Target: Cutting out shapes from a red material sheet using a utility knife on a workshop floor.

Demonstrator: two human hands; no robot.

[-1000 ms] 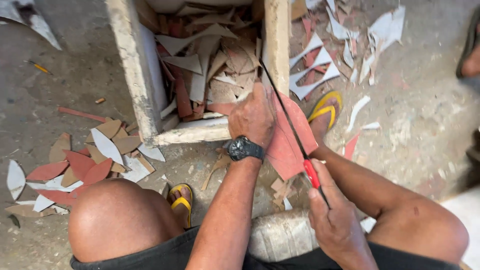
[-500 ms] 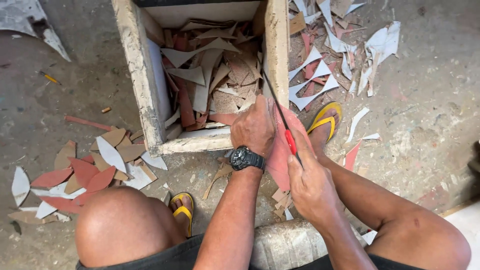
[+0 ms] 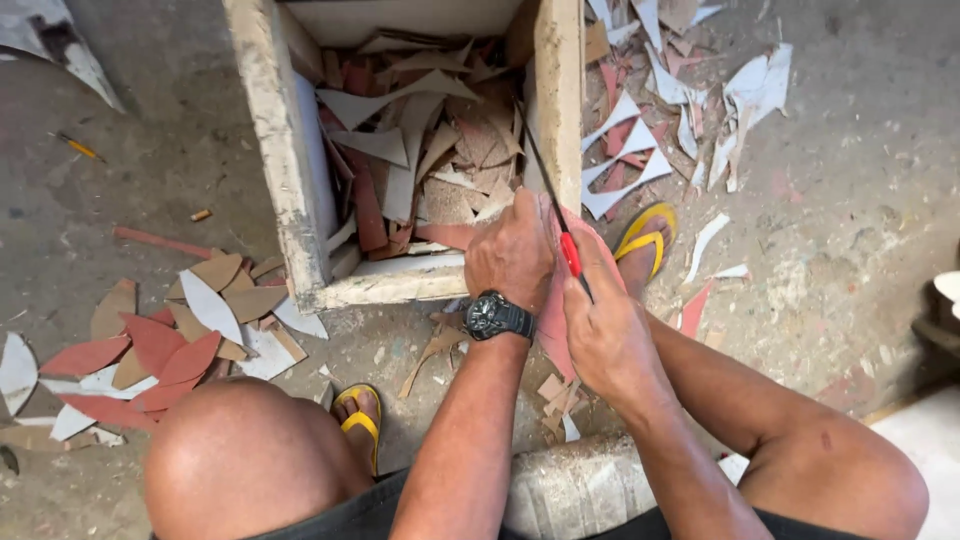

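My left hand (image 3: pixel 512 255), with a black watch on its wrist, grips a flat red sheet piece (image 3: pixel 552 325) held on edge in front of the wooden box (image 3: pixel 275 170). My right hand (image 3: pixel 605 330) holds a thin saw with a red handle (image 3: pixel 570 252); its dark blade (image 3: pixel 535 165) runs up and away along the top of the sheet, beside the box's right wall. Both hands touch the red piece, close together. Most of the sheet is hidden behind the hands.
The box holds several red, brown and white offcuts (image 3: pixel 420 150). Leaf-shaped cut pieces (image 3: pixel 160 335) lie on the concrete floor at the left, white and red scraps (image 3: pixel 670 100) at the upper right. My feet wear yellow sandals (image 3: pixel 645 235). A pencil (image 3: pixel 78 147) lies far left.
My right hand has slid forward along the red sheet toward the left hand, pushing the saw blade up and away. The view has shifted slightly; the left hand keeps its grip.
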